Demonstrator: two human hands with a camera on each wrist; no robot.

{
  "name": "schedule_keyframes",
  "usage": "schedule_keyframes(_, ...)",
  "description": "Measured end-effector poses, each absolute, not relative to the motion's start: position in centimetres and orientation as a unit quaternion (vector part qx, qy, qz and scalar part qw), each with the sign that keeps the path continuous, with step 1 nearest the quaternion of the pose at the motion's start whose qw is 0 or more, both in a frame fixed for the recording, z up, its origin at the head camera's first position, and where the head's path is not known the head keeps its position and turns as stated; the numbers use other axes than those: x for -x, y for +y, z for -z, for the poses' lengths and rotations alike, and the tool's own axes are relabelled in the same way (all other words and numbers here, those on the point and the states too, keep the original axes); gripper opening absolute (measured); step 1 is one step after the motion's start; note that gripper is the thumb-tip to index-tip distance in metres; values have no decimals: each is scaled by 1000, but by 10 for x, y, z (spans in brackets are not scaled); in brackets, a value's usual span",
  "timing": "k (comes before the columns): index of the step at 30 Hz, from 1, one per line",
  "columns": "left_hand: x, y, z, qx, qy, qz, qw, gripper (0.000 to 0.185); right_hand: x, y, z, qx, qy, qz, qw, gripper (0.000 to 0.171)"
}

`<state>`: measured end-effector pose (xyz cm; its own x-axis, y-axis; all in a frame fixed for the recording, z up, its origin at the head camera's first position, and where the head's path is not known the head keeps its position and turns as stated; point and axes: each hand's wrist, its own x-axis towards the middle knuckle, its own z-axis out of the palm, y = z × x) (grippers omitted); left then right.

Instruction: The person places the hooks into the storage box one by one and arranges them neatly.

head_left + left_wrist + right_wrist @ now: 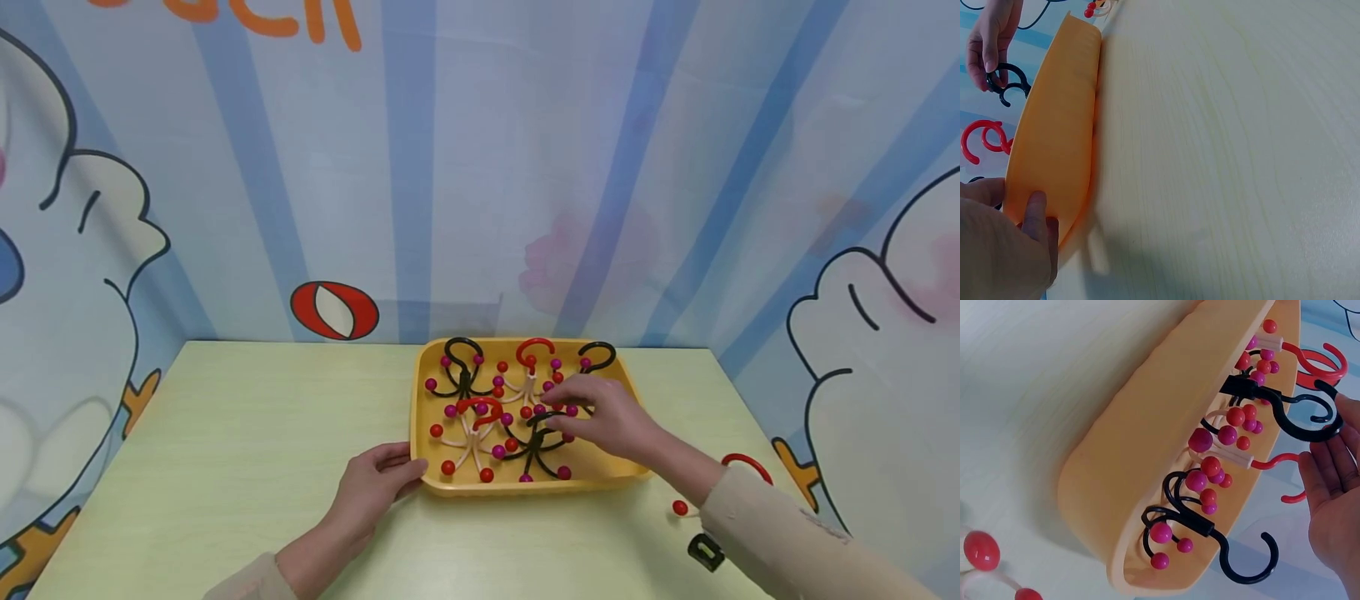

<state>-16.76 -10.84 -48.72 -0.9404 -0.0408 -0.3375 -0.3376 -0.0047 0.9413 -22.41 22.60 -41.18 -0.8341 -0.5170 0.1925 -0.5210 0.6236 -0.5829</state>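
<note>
A yellow tray (pixel 480 490) holds several multi-armed hooks, some black, some white with red hook ends. Red and magenta balls tip their arms. My left hand (pixel 375 483) grips the tray's left front corner, thumb at the rim and fingers against the outer wall, also visible in the left wrist view. Over the tray, my right hand (pixel 611 421) pinches the curved end of the front black hook (pixel 536 442) between thumb and fingers. That hook's body stays among the others. Two more black hooks, one at back left (pixel 464 379), and two red-ended ones (pixel 472 437) lie around it.
Right of the tray, another red-ended hook (pixel 748 462) lies on the pale table (pixel 285 417), partly hidden by my right sleeve. A small black object (pixel 706 552) is in front of it. A striped cartoon backdrop (pixel 480 167) rises behind the table.
</note>
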Motion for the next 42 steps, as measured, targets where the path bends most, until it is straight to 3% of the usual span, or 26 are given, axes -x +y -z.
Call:
schedule_keyframes(18,169,-110,492,144,699,-692,107,44,209,281,392,-249,-923,-293,-12,39)
schedule_keyframes(42,169,-110,489,148,706,-685,106,44,185,356,388,-163,-951,-264,3,45)
